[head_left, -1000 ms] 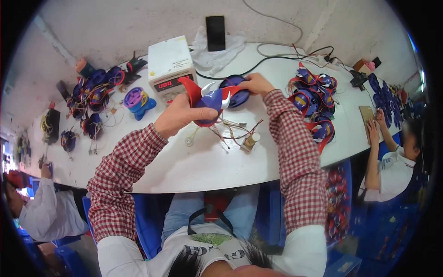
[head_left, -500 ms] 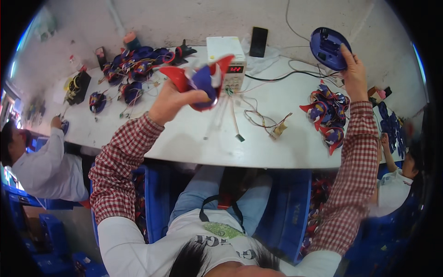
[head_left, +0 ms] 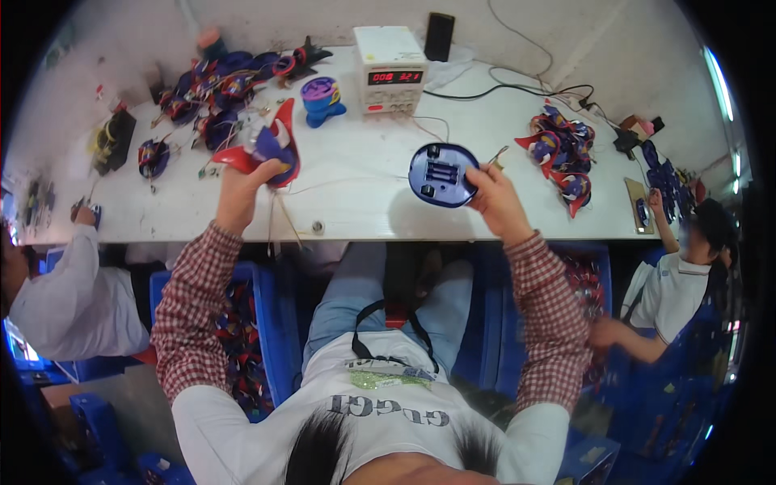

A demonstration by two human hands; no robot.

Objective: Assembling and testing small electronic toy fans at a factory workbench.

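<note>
My left hand (head_left: 240,196) grips a red and purple plastic toy shell (head_left: 271,144) with pointed red ends, holding it above the table. Thin wires (head_left: 277,217) hang below the shell. One pale wire stretches from there toward the dark blue oval base (head_left: 441,173) in my right hand (head_left: 499,200). Its battery-compartment side faces me, and my thumb and fingers pinch its right edge. Whether that wire joins the base cannot be made out. Behind, between the two hands, stands a blue and purple round plastic piece (head_left: 322,101).
A white power supply (head_left: 390,69) with a lit red display stands at the back; a dark phone (head_left: 439,37) leans beside it. Wired toy parts (head_left: 218,89) lie back left, more shells (head_left: 558,153) at right. Blue bins (head_left: 271,339) flank my legs. Co-workers sit on both sides.
My right hand has brought the base from the far right toward the middle. My left hand has moved left and closer with the shell. The round plastic piece now shows.
</note>
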